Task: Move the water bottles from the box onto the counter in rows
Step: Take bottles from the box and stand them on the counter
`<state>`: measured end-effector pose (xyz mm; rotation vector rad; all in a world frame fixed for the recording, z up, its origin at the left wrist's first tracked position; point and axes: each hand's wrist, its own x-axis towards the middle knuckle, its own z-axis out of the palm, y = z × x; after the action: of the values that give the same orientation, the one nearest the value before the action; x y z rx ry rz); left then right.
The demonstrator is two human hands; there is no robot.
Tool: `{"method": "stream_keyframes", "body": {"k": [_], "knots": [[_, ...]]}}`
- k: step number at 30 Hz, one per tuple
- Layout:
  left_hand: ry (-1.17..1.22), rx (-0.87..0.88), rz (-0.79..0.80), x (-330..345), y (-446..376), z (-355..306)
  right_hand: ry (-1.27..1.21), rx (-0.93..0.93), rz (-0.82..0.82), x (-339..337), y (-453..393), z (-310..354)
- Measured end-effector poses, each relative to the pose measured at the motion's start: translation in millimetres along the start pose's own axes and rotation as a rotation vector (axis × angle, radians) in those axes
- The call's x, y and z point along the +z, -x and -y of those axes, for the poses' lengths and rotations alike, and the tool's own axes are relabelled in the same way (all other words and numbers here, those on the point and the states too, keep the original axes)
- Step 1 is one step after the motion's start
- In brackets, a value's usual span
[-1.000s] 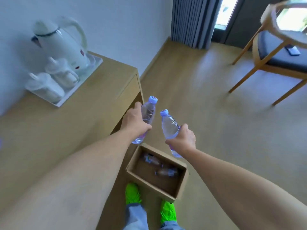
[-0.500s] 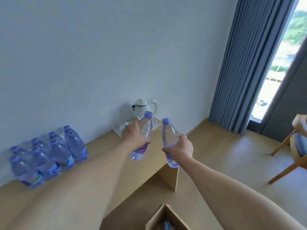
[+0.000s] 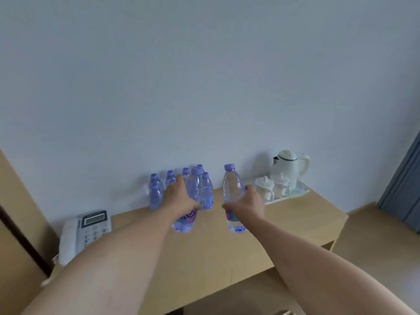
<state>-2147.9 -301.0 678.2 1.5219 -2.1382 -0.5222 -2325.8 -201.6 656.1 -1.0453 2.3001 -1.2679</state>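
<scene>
My left hand grips a clear water bottle with a purple cap, held upright over the wooden counter. My right hand grips a second water bottle the same way, a little to the right. Both bottles hang just above the counter top, in front of several bottles standing in rows against the wall. One of those row bottles stands right behind the left bottle. The box is almost out of view; only a sliver shows at the bottom edge.
A white telephone lies at the counter's left end. A white tray with a kettle and two cups sits at the right end. A grey curtain hangs at far right.
The view has swung up from the box on the floor and left along the counter. Both hands carried their bottles over the counter, to the front of the standing rows.
</scene>
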Motion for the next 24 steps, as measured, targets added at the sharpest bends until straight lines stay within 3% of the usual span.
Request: {"method": "stream_keyframes", "body": {"k": [11, 24], "knots": [[0.009, -0.177, -0.042, -35, -5, 121, 0.111, -0.009, 0.211, 114, 8, 46], [0.17, -0.326, -0.011, 32, -48, 164, 0.252, -0.095, 0.436, 206, -39, 17]]}}
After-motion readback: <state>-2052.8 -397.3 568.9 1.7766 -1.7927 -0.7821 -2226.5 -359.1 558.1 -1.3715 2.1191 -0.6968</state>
